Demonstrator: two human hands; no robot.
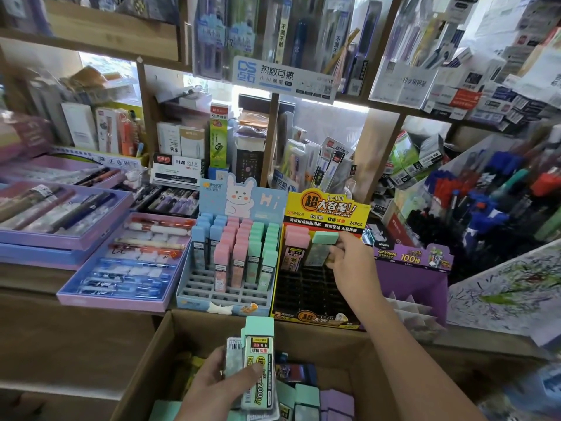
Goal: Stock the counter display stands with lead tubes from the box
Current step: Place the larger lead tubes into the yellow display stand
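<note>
Nearest to the camera, the cardboard box (145, 360) is seen open, with more lead tubes lying loose in it. Above it, the left hand (212, 387) is held with its fingers curled round a small bundle of tubes (259, 360), the thumb laid across the front one. Farther on, the right hand (353, 262) is stretched over the yellow stand (303, 293). A mint-capped tube (321, 247) is pinched between its fingers and thumb, upright, just beside the pink-capped tubes (296, 241) at the back. The step in hand is judged to be the seating of this tube in its slot. To do it well, the tube should be kept upright, lined up over the slot next to the pink ones, and pushed straight down until it stands by itself; only then should the pinch be loosened. Most of the black grid in front is free, so room is given for the wrist. Care is needed at the back, where the yellow header card (326, 208) rises close behind, and at the left, where the blue stand (212, 287) is set just beside, with tubes that could be knocked over.
</note>
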